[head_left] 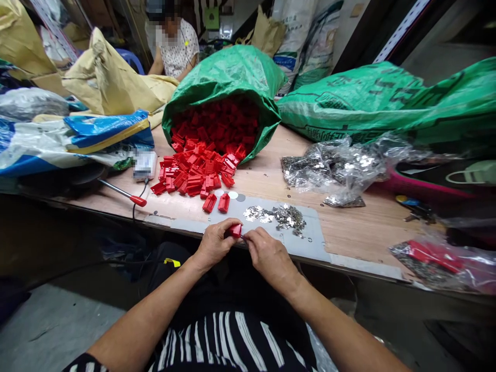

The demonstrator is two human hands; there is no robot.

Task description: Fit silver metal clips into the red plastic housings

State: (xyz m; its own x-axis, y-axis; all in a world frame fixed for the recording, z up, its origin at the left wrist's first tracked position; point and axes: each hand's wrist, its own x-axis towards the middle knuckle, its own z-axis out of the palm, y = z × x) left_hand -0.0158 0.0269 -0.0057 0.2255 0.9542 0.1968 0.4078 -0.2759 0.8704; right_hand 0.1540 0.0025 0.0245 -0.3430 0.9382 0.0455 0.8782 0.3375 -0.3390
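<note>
At the table's front edge, my left hand [217, 242] is closed around a small red plastic part [235, 230]. My right hand [269, 254] is pinched against the right end of that part; something small and dark shows at its fingertips, too small to name. Just beyond my hands, small shiny metal pieces [290, 218] lie in a loose pile on a grey mat [315, 240]. Two single red parts [223, 203] sit near the mat's left side. Behind them, many more red parts [194, 173] spill from the mouth of a green woven sack [232, 67].
Clear plastic bags of metal pieces [341, 165] lie at the right, another bag [434, 258] near the front right. A red-handled tool [137, 200] and a white box [144, 165] with a cable are at left. A second green sack [368, 103] stretches behind. Across the table sits a person [176, 49].
</note>
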